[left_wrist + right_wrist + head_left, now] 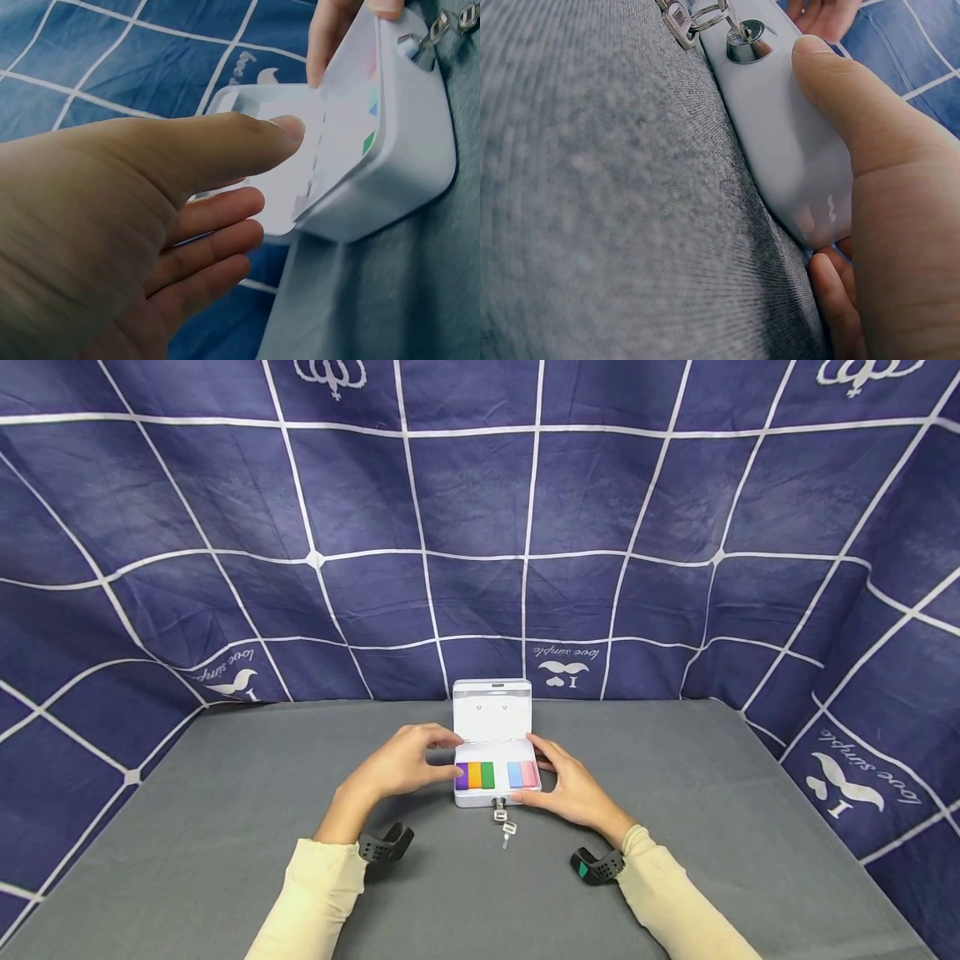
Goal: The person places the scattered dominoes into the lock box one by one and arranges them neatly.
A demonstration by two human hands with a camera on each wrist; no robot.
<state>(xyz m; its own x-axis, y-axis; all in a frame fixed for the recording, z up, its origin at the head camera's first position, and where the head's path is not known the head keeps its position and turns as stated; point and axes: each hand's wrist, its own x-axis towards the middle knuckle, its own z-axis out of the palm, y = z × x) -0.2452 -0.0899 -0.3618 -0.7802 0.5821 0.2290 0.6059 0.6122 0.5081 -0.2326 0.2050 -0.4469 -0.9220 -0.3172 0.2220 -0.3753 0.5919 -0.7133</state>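
A small white lock box [474, 799] sits on the grey cloth with its lid [492, 720] raised towards the back. Inside lie coloured blocks: purple, orange [476, 775] and green [488, 775] at left, blue [514, 774] and pink [529, 773] at right. My right hand [573, 789] grips the box's right end, thumb on the front rim and fingers along the side. Beside the left end is my left hand [405, 762], loosely bent and holding nothing; its thumb [247, 146] hovers near the rim. A key sits in the front lock [748, 41].
A second key [509, 829] dangles from a ring onto the cloth before the box. Grey cloth covers the table [465, 893]. Behind it and at both sides hangs a blue curtain [480, 493] with white lines. Each wrist wears a black band [386, 843].
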